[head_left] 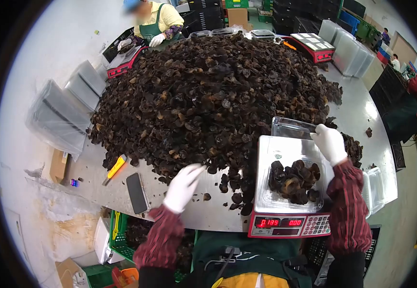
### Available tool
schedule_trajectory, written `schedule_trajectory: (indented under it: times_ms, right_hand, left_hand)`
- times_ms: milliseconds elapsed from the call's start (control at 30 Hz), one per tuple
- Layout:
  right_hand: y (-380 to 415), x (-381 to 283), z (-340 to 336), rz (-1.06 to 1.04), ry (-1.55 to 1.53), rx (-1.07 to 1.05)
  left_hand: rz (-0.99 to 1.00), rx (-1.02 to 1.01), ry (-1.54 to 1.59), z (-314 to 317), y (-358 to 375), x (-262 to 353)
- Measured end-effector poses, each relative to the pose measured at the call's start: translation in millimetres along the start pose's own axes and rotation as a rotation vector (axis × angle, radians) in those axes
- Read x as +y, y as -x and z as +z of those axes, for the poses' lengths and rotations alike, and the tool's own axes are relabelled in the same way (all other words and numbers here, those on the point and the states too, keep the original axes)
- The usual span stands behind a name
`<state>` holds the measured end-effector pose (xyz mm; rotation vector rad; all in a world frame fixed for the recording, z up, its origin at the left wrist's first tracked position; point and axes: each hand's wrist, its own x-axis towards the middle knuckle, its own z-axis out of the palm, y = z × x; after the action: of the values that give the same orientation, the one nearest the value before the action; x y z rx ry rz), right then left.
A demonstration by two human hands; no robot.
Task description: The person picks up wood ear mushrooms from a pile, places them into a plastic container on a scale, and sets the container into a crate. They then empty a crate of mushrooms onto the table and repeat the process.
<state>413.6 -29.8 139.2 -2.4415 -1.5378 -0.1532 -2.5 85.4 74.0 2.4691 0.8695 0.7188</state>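
A pink-red digital scale [290, 225] stands at the table's front, its red digits lit. On its plate rests a clear plastic clamshell box [292, 201] with a small heap of dark wood ear mushrooms [295, 181] inside. My right hand [330, 144], in a white glove, has its fingers closed on the edge of the box's raised lid [290, 127]. White-gloved too, my left hand [184, 188] is over the metal table in front of the big mushroom pile [218, 96]. Its fingers stretch toward the pile, slightly blurred, and nothing shows in them.
A yellow utility knife [116, 168] and a black phone [136, 193] lie left of my left hand. Stacked clear boxes [57, 117] line the left side; more boxes [375, 189] stand right of the scale. Across the pile, a co-worker [163, 21] is at another scale [122, 67].
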Motion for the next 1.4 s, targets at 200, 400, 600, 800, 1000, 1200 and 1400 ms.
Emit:
schedule_trajectory:
  times_ms: [200,400,600,800,1000,1200,1400]
  right_hand:
    - [88.6,-17.0,-75.3,-0.086,-0.28,-0.146]
    - [154.5,-1.1,-50.8,0.203,-0.372,-0.002]
    - [177.0,-24.0,-21.9,0.533,-0.696,0.178]
    - [179.0,-26.6,-8.7,0.459,-0.53,0.219]
    - [183.1,-33.1,-2.1,0.305,-0.332,0.278]
    - [178.1,-41.4,-14.7,0.419,-0.411,0.091]
    - [171.5,-38.6,-20.0,0.532,-0.372,-0.069]
  left_hand:
    - [0.079,0.09,-0.365,76.5,-97.2,-17.4]
    - [-0.054,0.183,0.028,88.9,-82.9,-51.5]
    - [-0.127,0.238,0.241,41.9,-75.6,5.5]
    - [0.445,0.028,0.33,45.6,-93.6,155.9]
    - [0.616,-0.167,0.168,102.6,-93.1,185.2]
    - [0.59,-0.146,-0.011,101.7,-75.1,182.9]
    - [0.468,0.148,0.321,74.6,-73.6,166.9]
